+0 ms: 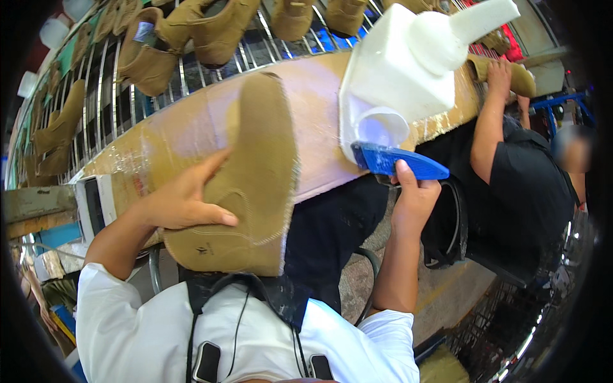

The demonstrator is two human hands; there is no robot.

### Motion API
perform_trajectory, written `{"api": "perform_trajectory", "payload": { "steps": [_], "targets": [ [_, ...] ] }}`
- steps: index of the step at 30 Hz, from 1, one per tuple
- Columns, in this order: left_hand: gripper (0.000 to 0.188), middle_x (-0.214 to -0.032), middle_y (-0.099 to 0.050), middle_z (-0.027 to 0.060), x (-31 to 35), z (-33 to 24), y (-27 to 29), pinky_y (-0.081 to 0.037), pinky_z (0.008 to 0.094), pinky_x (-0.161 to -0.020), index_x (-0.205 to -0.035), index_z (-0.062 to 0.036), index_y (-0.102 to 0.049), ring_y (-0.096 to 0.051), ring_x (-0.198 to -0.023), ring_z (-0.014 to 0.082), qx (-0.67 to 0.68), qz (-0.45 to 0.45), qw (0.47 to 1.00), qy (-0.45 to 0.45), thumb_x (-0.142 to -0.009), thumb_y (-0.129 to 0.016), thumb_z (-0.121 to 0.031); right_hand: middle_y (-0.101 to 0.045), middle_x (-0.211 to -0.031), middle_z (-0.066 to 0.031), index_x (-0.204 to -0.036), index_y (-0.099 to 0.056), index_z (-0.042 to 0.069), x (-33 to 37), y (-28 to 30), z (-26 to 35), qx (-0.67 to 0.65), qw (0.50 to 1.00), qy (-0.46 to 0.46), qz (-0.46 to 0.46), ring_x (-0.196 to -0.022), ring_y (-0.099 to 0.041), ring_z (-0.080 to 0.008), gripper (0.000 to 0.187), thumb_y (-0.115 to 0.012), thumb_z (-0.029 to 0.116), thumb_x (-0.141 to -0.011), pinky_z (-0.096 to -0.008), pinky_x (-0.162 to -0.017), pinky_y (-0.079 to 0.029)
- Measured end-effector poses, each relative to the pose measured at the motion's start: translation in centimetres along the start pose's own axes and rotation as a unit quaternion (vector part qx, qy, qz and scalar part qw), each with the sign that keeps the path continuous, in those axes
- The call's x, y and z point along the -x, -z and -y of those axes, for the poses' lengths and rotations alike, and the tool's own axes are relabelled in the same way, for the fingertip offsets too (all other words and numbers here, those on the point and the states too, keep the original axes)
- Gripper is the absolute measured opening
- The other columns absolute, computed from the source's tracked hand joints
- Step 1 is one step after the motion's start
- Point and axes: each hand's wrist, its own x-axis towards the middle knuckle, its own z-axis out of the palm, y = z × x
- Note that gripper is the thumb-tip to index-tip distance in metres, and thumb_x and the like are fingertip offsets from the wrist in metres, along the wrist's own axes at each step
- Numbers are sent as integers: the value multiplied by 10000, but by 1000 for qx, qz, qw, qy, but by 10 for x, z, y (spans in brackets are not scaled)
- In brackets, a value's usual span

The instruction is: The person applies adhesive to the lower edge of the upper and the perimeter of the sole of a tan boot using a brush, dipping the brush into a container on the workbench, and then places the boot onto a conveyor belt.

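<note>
The fisheye head view looks down from above at the nearby worktop (319, 121).

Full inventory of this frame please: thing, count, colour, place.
Boot upper: 1, tan, in the left hand
Handled tool: 1, blue, in the right hand, at the container's round opening
Container: 1, white, on the cardboard
Cardboard: 1 visible stretch, tan, across the middle
Shoes: several, tan, on the rack
Rack: 1, silvery bars, top and upper left
Co-worker: 1, black top, right, holding a tan shoe
Edge clutter: too unclear to count
Left hand: 1, bare, left of centre
Right hand: 1, bare, right of centre
</note>
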Motion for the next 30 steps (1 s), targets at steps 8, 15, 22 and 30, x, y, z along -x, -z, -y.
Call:
{"api": "perform_trajectory", "payload": {
  "steps": [8, 15, 22, 30],
  "targets": [
    [1018, -1326, -478, 196, 3, 0, -14, -363, 346, -1016, -1448, -10, -194, -474, -1227, 269, -89, 76, 991, -63, -682, -812, -271, -613, -809, -81, -913, -589, -10, -10, -56, 44, -289, 953, -24, 85, -677, -559, -124, 138, -624, 100, -837, -252, -593, -437],
    [1054, -1265, -534, 197, 12, -3, -17, -398, 354, -984, -1454, -31, -180, -534, -1165, 296, -112, 72, 989, -72, -672, -823, -322, -614, -837, -93, -915, -599, -53, 0, -55, 63, -227, 968, 64, 85, -722, -564, -126, 155, -635, 48, -803, -257, -659, -452],
    [1056, -1283, -519, 177, 11, -6, -15, -391, 348, -996, -1448, -19, -199, -519, -1179, 261, -54, 50, 995, -65, -657, -838, -304, -574, -902, -154, -958, -558, -90, 35, -36, 63, -133, 977, 137, 90, -837, -534, -207, 292, -599, 139, -782, -310, -785, -423],
    [1030, -1341, -457, 151, 7, -14, -17, -355, 342, -1035, -1435, 18, -223, -453, -1234, 220, 40, 26, 995, -84, -654, -841, -242, -552, -822, -130, -824, -571, -47, 57, -34, 69, -43, 976, 202, 76, -746, -485, -195, 321, -615, 265, -765, -297, -668, -391]
  ]
}}
